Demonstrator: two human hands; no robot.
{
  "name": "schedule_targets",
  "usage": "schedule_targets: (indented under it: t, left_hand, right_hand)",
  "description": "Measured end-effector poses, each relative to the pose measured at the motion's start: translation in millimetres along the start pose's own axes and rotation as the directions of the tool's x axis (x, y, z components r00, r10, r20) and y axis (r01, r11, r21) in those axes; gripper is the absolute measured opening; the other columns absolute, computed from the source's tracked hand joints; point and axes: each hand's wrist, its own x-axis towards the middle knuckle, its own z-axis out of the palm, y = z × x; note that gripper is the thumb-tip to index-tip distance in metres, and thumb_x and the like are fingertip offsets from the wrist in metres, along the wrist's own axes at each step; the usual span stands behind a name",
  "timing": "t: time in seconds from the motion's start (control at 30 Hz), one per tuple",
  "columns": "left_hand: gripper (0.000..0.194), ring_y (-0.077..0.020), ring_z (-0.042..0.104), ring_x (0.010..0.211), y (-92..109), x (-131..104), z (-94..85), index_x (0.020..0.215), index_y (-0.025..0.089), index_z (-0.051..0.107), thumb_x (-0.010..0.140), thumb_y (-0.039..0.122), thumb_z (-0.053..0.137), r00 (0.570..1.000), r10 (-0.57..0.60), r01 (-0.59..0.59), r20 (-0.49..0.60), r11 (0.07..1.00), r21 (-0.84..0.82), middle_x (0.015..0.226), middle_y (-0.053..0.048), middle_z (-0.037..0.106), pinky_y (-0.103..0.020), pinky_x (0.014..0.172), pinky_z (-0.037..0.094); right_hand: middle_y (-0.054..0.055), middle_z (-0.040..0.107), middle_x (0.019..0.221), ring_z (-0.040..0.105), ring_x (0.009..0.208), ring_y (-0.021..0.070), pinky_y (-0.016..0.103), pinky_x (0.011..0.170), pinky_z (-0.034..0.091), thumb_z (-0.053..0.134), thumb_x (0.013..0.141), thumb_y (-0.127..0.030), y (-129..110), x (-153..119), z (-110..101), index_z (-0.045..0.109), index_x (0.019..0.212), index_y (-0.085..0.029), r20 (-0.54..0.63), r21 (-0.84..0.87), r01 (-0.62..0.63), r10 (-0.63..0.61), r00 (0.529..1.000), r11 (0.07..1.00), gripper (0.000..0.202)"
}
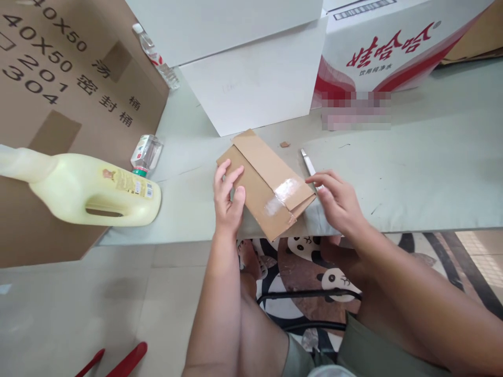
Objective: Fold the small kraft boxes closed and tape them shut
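Observation:
A flattened brown cardboard box (255, 180) lies at an angle near the front edge of the table, with shiny clear tape (285, 191) across its flap. My left hand (228, 196) rests on the left side of the cardboard, fingers spread and thumb raised. To the right of the box, my right hand (338, 199) has its thumb and fingers around the near end of a slim white utility knife (308, 161). The knife's far end points away from me, and the rest of it is hidden by my fingers. The right end of the cardboard gapes slightly.
White cartons (251, 78) and a red-and-white carton (377, 57) stand at the back. A yellow jug (66, 188) lies on the left by a big brown carton (47, 104). Small plastic bottles (146, 152) lie nearby. A cardboard scrap (285, 144) sits behind the box.

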Motion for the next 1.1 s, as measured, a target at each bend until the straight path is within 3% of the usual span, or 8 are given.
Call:
schedule_targets:
  t: [0.13, 0.3, 0.5, 0.63, 0.77, 0.87, 0.97, 1.1]
  left_hand:
    - [0.045, -0.028, 0.045, 0.139, -0.3, 0.1, 0.7, 0.116, 0.028, 0.07, 0.091, 0.06, 0.052, 0.999, 0.004, -0.003, -0.039, 0.999, 0.036, 0.14, -0.009, 0.055, -0.051, 0.119, 0.032]
    - [0.046, -0.0281, 0.044, 0.139, 0.9, -0.5, 0.4, 0.116, 0.028, 0.07, 0.091, 0.061, 0.051, 0.999, 0.009, -0.008, -0.044, 0.999, 0.035, 0.139, -0.008, 0.055, -0.051, 0.12, 0.031]
    - [0.044, -0.0288, 0.044, 0.139, 1.0, -2.2, 0.3, 0.117, 0.028, 0.07, 0.092, 0.059, 0.052, 0.999, 0.018, -0.017, -0.04, 1.0, 0.011, 0.141, -0.009, 0.054, -0.051, 0.119, 0.032]
    - [0.045, -0.0291, 0.045, 0.139, 0.5, -2.1, 1.7, 0.119, 0.027, 0.069, 0.092, 0.059, 0.051, 0.999, 0.025, -0.025, -0.031, 1.0, -0.007, 0.142, -0.01, 0.053, -0.051, 0.117, 0.034]
    - [0.049, -0.0291, 0.045, 0.139, 1.5, -1.2, 3.6, 0.118, 0.026, 0.069, 0.091, 0.062, 0.05, 1.0, 0.005, -0.005, -0.025, 1.0, -0.002, 0.141, -0.01, 0.053, -0.051, 0.118, 0.033]
    - [0.051, -0.0294, 0.045, 0.139, 2.4, -0.8, 4.8, 0.118, 0.026, 0.069, 0.091, 0.064, 0.049, 1.0, 0.001, -0.001, -0.031, 1.0, 0.002, 0.141, -0.01, 0.053, -0.05, 0.118, 0.033]
    - [0.049, -0.0292, 0.045, 0.139, 2.1, -0.8, 5.8, 0.119, 0.025, 0.069, 0.093, 0.061, 0.048, 0.999, 0.025, -0.024, -0.032, 1.0, 0.014, 0.141, -0.011, 0.053, -0.05, 0.118, 0.034]
    - [0.048, -0.0283, 0.046, 0.139, 0.2, -0.7, 7.4, 0.121, 0.025, 0.067, 0.096, 0.059, 0.044, 0.998, 0.065, -0.064, -0.009, 0.996, 0.065, 0.142, -0.011, 0.053, -0.05, 0.117, 0.035]
  right_hand:
    - [0.009, 0.067, 0.103, 0.064, 0.088, 0.0245, 0.038, 0.068, 0.05, 0.038, 0.098, -0.053, 12.6, 3.0, -3.7, 0.069, 0.109, -0.024, -0.022, -0.22, -0.126, 0.125, 0.992, 0.967, 0.044]
    - [0.013, 0.066, 0.098, 0.06, 0.078, 0.0265, 0.035, 0.056, 0.042, 0.063, 0.079, -0.039, 35.1, 10.3, -5.8, 0.07, 0.113, -0.023, 0.087, -0.659, -0.096, 0.202, 0.975, 0.746, 0.038]
    - [0.0, 0.056, 0.065, 0.049, 0.055, 0.0168, 0.03, 0.052, 0.037, 0.055, 0.08, -0.024, 31.5, 18.0, -30.2, 0.067, 0.103, -0.025, 0.01, -0.403, -0.318, 0.352, 0.936, 0.858, 0.026]
    - [-0.002, 0.056, 0.07, 0.049, 0.055, 0.0147, 0.031, 0.051, 0.038, 0.064, 0.084, -0.031, -5.8, 1.5, -42.6, 0.065, 0.102, -0.03, -0.132, -0.026, -0.022, 0.018, 0.991, 0.999, 0.019]
    - [-0.003, 0.048, 0.058, 0.043, 0.047, 0.015, 0.032, 0.043, 0.031, 0.069, 0.085, -0.037, -42.7, -18.1, -39.4, 0.063, 0.085, -0.031, -0.249, 0.017, 0.413, -0.396, 0.884, 0.911, 0.009]
    - [-0.002, 0.049, 0.055, 0.046, 0.045, 0.0149, 0.031, 0.04, 0.033, 0.051, 0.095, -0.032, -59.1, -26.8, -31.6, 0.065, 0.096, -0.03, -0.116, 0.031, 0.488, -0.482, 0.869, 0.872, 0.014]
    - [0.0, 0.056, 0.06, 0.049, 0.048, 0.0144, 0.03, 0.042, 0.037, 0.052, 0.089, -0.016, -68.3, -29.1, -26.6, 0.063, 0.109, -0.025, 0.087, -0.014, 0.565, -0.562, 0.823, 0.825, 0.025]
    - [-0.001, 0.052, 0.058, 0.042, 0.047, 0.0129, 0.03, 0.044, 0.035, 0.053, 0.079, -0.002, -75.6, -26.7, -23.6, 0.063, 0.104, -0.021, 0.116, -0.093, 0.625, -0.615, 0.78, 0.775, 0.033]
